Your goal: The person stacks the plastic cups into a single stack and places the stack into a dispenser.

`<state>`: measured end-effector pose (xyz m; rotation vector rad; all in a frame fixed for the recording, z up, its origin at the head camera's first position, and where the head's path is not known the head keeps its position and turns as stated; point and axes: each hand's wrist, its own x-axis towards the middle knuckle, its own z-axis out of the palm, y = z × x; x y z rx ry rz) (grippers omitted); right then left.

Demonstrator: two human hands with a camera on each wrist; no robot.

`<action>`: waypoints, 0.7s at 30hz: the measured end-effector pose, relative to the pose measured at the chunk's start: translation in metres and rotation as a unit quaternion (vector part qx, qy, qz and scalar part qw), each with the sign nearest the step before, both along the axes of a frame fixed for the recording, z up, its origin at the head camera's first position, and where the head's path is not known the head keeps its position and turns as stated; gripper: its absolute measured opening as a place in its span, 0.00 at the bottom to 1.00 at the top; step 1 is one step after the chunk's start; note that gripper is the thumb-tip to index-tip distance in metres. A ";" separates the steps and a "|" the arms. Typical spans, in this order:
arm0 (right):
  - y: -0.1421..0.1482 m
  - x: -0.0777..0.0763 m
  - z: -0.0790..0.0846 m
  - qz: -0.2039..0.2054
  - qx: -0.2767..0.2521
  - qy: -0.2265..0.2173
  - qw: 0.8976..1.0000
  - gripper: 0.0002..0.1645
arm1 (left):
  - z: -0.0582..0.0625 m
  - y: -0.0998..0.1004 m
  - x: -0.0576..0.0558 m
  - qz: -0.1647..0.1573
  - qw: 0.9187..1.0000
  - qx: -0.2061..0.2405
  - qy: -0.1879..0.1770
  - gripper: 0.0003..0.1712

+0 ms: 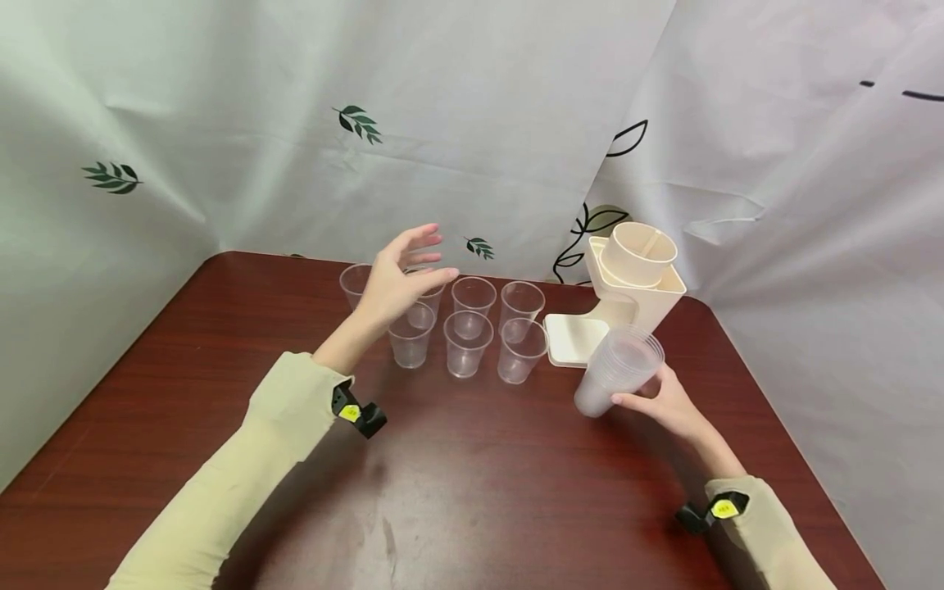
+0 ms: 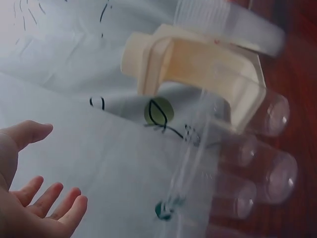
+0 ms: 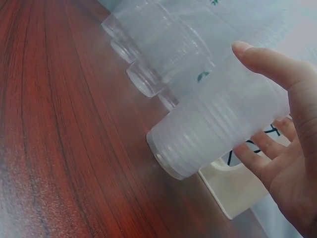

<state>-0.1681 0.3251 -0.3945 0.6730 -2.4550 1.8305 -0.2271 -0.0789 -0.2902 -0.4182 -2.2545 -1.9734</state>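
My right hand (image 1: pixel 667 403) grips a nested stack of clear plastic cups (image 1: pixel 618 373), thumb on the near side and fingers round the other. The stack leans over the table, with its rims up and to the right. My left hand (image 1: pixel 401 279) hovers over the left end of two rows of single clear plastic cups (image 1: pixel 468 344), fingers spread and holding nothing. It partly hides the cups below it. In the left wrist view, the bare left palm (image 2: pixel 29 193) shows with the fingers loosely bent.
A cream stand (image 1: pixel 637 283) with a round collar on top and a flat base plate (image 1: pixel 575 340) stands at the back right, right behind the stack. White patterned cloth (image 1: pixel 472 123) hangs along the back and sides of the dark red wooden table (image 1: pixel 472 475).
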 end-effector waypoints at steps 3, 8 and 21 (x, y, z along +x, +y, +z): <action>0.000 -0.001 0.000 0.004 -0.002 0.002 1.000 0.40 | -0.006 -0.011 -0.001 0.014 1.000 -0.006 0.002 0.38; 0.001 -0.001 0.000 0.006 -0.002 0.004 1.000 0.40 | -0.009 -0.029 -0.003 0.040 0.999 -0.022 0.006 0.38; 0.001 -0.001 0.001 0.014 -0.005 0.005 1.000 0.41 | -0.015 -0.066 -0.008 0.109 0.993 -0.049 0.009 0.39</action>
